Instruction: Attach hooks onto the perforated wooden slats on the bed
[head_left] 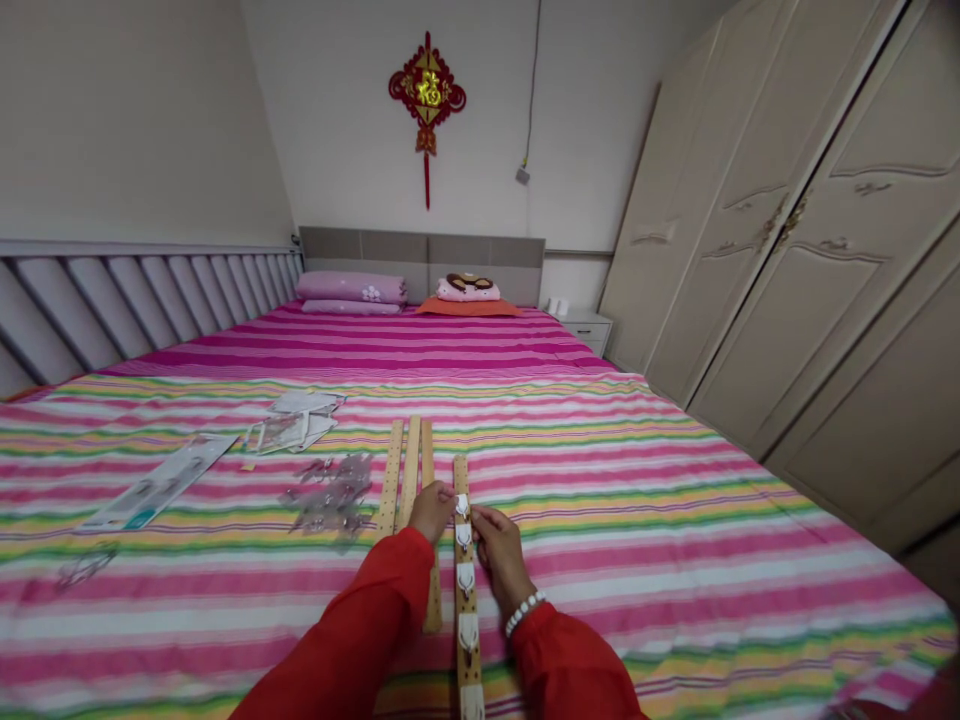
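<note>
Striped bedspread (637,560), red knot (427,90) reading 福; left hand (431,510), right hand (499,555) clamped on white hook (463,506), wooden strip (466,602)

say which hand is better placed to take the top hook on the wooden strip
Left hand, probably: its fingertips are at the top hook, while the right hand sits lower, beside the hooks below it.

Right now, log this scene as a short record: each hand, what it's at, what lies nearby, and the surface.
Left hand: at the top white hook
Right hand: beside the hooks, at the same strip
Strip: holed wooden strip carrying a row of white hooks
Nearby: three wooden strips; clear bags of small parts; packaging card
Surface: striped bedspread
</note>
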